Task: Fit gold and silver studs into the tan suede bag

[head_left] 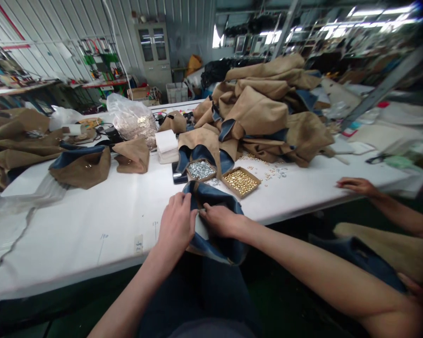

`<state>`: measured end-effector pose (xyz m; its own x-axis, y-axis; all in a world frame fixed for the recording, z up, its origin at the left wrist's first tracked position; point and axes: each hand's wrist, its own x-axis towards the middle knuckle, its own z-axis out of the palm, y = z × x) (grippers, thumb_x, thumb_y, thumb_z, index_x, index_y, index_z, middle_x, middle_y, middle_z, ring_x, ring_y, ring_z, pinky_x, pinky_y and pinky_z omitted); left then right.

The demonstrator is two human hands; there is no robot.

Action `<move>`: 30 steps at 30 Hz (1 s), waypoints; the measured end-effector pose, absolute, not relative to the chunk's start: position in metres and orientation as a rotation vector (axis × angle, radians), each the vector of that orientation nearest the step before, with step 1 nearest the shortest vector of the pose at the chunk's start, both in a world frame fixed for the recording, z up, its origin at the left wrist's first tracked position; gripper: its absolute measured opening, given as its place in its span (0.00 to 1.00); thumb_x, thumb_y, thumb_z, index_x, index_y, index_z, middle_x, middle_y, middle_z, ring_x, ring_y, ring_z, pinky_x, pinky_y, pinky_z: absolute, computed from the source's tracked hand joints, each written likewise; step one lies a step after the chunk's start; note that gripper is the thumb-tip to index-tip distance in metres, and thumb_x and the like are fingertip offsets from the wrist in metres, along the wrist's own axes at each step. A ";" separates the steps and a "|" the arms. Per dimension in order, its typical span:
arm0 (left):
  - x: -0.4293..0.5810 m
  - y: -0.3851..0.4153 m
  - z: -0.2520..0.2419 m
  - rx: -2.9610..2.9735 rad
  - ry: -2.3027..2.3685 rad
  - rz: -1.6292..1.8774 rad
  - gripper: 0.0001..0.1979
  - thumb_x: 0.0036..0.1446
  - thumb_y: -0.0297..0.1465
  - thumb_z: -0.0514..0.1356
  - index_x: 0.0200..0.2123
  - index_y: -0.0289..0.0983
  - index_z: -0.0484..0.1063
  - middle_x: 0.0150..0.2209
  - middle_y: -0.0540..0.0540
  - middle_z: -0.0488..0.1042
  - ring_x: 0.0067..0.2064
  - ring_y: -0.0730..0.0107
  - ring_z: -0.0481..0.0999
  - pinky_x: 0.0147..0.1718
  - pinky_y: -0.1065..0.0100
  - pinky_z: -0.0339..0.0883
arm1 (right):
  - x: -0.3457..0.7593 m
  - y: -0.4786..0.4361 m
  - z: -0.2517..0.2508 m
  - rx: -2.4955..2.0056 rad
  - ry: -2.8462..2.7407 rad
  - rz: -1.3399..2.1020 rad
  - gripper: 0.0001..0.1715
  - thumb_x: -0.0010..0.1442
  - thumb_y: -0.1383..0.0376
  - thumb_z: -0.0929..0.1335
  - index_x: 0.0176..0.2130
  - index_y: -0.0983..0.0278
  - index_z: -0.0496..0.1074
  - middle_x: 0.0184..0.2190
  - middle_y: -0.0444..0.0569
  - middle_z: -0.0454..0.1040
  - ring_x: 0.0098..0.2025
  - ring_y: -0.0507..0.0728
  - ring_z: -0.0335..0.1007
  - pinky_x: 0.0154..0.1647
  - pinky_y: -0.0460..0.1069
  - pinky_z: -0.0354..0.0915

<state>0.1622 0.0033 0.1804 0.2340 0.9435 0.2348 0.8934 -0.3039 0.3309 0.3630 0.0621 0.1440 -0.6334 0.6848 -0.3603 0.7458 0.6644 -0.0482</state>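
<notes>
A dark blue fabric piece [218, 199] hangs over the near edge of the white table [102, 220]. My left hand [176, 224] grips its left edge with curled fingers. My right hand [221, 219] pinches the same piece just to the right, and the two hands almost touch. Behind the piece stand two small open boxes: one of silver metal bits [200, 169] and one of gold metal bits [240, 181]. Loose gold and silver bits [268, 170] lie scattered to the right of the boxes.
A tall heap of tan and blue fabric pieces [264, 108] fills the back right. More tan pieces [81, 166] lie at left, with a clear bag [132, 119] and a white stack [167, 145]. Another person's hand [356, 186] rests on the table's right edge.
</notes>
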 end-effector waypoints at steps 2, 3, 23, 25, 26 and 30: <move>0.169 0.001 0.176 2.519 1.586 0.667 0.21 0.81 0.33 0.58 0.71 0.37 0.70 0.72 0.32 0.72 0.75 0.44 0.69 0.71 0.47 0.70 | 0.365 0.066 0.150 1.099 2.548 -0.323 0.29 0.72 0.67 0.77 0.68 0.72 0.77 0.67 0.72 0.75 0.56 0.75 0.85 0.55 0.60 0.82; 0.173 -0.001 0.175 2.575 1.499 0.660 0.18 0.81 0.32 0.58 0.69 0.38 0.72 0.72 0.33 0.73 0.75 0.45 0.70 0.73 0.44 0.67 | 0.366 0.067 0.155 1.083 2.528 -0.343 0.25 0.74 0.66 0.76 0.66 0.71 0.79 0.65 0.71 0.76 0.57 0.75 0.85 0.56 0.59 0.82; 0.144 -0.041 0.173 2.767 1.134 0.384 0.29 0.77 0.48 0.69 0.70 0.40 0.69 0.73 0.36 0.73 0.83 0.42 0.58 0.84 0.34 0.37 | 0.417 0.160 0.243 1.450 2.955 -0.769 0.12 0.75 0.66 0.75 0.55 0.61 0.88 0.48 0.47 0.87 0.48 0.58 0.83 0.50 0.49 0.71; 0.146 -0.039 0.173 2.805 1.175 0.339 0.22 0.80 0.35 0.65 0.71 0.40 0.68 0.72 0.37 0.74 0.82 0.44 0.60 0.82 0.35 0.41 | 0.415 0.197 0.232 1.706 2.844 -0.504 0.12 0.73 0.70 0.74 0.52 0.64 0.89 0.46 0.50 0.88 0.47 0.59 0.83 0.51 0.49 0.71; 0.147 -0.038 0.173 2.823 1.195 0.314 0.22 0.79 0.28 0.63 0.71 0.40 0.68 0.71 0.37 0.75 0.81 0.45 0.61 0.81 0.36 0.44 | 0.412 0.214 0.225 1.752 2.782 -0.453 0.12 0.71 0.71 0.74 0.50 0.66 0.89 0.44 0.51 0.87 0.46 0.60 0.83 0.51 0.49 0.71; 0.152 -0.038 0.172 2.853 1.244 0.236 0.22 0.74 0.21 0.60 0.67 0.40 0.70 0.66 0.38 0.77 0.75 0.46 0.68 0.74 0.42 0.57 | 0.390 0.260 0.190 1.821 2.618 -0.394 0.04 0.66 0.71 0.79 0.42 0.68 0.90 0.39 0.57 0.86 0.45 0.64 0.84 0.52 0.50 0.73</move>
<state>0.1522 -0.0383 0.1722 0.6709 0.7301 0.1298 0.7269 -0.6821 0.0792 0.3899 0.2602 0.1903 -0.3558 0.9311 -0.0807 0.9135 0.3283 -0.2403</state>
